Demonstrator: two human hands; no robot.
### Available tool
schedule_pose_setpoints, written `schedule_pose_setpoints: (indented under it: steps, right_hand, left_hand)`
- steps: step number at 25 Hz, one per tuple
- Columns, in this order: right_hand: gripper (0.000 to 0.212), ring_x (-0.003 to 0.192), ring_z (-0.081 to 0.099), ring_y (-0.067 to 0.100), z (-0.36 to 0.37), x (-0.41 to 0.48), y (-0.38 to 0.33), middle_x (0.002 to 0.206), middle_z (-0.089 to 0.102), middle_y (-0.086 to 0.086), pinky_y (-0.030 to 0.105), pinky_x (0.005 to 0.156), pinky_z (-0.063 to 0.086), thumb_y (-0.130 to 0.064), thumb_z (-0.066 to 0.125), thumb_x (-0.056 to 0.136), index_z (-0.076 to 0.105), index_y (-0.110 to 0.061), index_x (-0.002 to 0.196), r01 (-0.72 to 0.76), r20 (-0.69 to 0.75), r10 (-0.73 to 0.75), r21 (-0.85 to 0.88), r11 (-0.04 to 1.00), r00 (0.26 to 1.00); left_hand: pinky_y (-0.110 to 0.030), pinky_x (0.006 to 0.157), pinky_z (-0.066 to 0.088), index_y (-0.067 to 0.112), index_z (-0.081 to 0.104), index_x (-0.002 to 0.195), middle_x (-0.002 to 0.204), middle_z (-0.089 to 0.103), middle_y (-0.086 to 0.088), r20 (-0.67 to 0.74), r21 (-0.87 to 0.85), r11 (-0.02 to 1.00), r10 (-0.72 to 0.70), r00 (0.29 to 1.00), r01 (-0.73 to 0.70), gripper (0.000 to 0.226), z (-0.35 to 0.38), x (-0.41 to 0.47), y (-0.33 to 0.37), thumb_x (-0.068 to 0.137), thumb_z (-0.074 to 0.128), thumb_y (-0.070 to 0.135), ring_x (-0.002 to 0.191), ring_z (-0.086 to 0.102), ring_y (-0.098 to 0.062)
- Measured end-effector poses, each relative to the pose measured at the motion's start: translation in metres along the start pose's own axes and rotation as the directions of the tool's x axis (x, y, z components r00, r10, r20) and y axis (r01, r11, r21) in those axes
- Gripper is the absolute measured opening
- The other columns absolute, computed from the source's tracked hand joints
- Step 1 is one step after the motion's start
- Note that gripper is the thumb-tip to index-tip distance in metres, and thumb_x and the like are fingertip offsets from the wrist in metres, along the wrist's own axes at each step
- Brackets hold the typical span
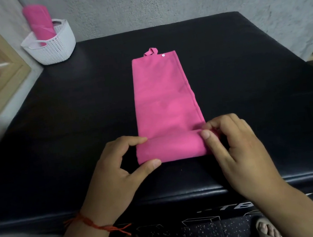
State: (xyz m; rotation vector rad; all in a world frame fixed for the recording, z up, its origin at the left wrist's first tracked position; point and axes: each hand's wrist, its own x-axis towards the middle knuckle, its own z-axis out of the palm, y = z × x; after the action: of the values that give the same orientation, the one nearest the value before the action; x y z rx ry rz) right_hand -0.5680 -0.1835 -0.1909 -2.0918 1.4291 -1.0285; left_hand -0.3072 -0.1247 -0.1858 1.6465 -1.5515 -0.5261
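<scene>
My left grip (116,168) and right grip (236,147) each pinch an end of the roll (170,148) at the near edge of the pink towel (164,97), which lies flat on the black counter (70,110), long axis running straight away from me toward its hanging loop (150,52).

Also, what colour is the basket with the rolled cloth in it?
The basket is white, with a woven-look wall; the head view shows it best.
</scene>
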Motion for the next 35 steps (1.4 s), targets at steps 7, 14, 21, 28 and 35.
schedule_pose_setpoints:
  steps: [7,14,21,28,35]
  right_hand:
    - [0.057,0.103,0.05,0.003,0.002,0.002,0.001,0.117,0.053,-0.027,0.04,0.095,0.05,-0.075,0.058,0.093,0.057,-0.038,0.136,-0.008,0.069,0.015,-0.104,0.995,0.998]
    - [0.067,0.092,0.049,0.006,0.005,0.001,0.006,0.101,0.057,-0.024,0.038,0.085,0.052,-0.089,0.05,0.086,0.069,-0.036,0.123,0.0,0.032,0.003,-0.093,0.996,0.999]
    - [0.07,0.098,0.048,0.009,0.006,0.005,0.005,0.107,0.055,-0.02,0.042,0.089,0.051,-0.091,0.044,0.087,0.07,-0.04,0.126,-0.033,0.012,0.035,-0.155,0.987,0.999]
    - [0.074,0.109,0.048,0.002,0.003,0.001,0.002,0.125,0.055,-0.027,0.036,0.098,0.04,-0.08,0.062,0.086,0.048,-0.039,0.146,-0.084,0.048,0.088,-0.075,0.994,0.995]
    - [0.061,0.105,0.048,0.006,0.004,0.004,0.004,0.117,0.057,-0.025,0.042,0.096,0.05,-0.078,0.056,0.092,0.058,-0.037,0.137,-0.087,0.024,0.089,-0.088,0.992,0.996]
  left_hand:
    - [-0.017,0.096,0.041,0.052,0.062,0.131,0.113,0.056,0.031,-0.014,0.073,0.997,-0.023,1.0,0.024,0.048,0.004,0.006,-0.003,0.085,0.064,0.067,0.116,0.056,0.001]
    - [-0.019,0.093,0.044,0.042,0.069,0.118,0.115,0.057,0.031,-0.048,0.101,0.994,0.035,0.998,-0.03,0.041,0.006,0.005,-0.001,0.095,0.048,0.069,0.114,0.057,-0.007]
    - [-0.016,0.103,0.043,0.031,0.065,0.12,0.127,0.063,0.007,-0.004,-0.05,0.996,0.067,0.998,-0.067,0.046,-0.003,-0.003,0.0,0.08,0.086,0.027,0.125,0.059,-0.019]
    - [-0.022,0.099,0.045,0.047,0.062,0.13,0.129,0.064,0.018,-0.013,-0.071,0.995,-0.066,0.998,0.065,0.048,-0.002,0.002,-0.002,0.084,0.076,0.052,0.123,0.057,0.002]
    - [-0.004,0.095,0.036,0.052,0.056,0.139,0.118,0.045,0.053,0.006,0.049,0.997,-0.065,0.998,0.065,0.046,0.004,0.007,0.001,0.094,0.051,0.062,0.123,0.048,0.011]
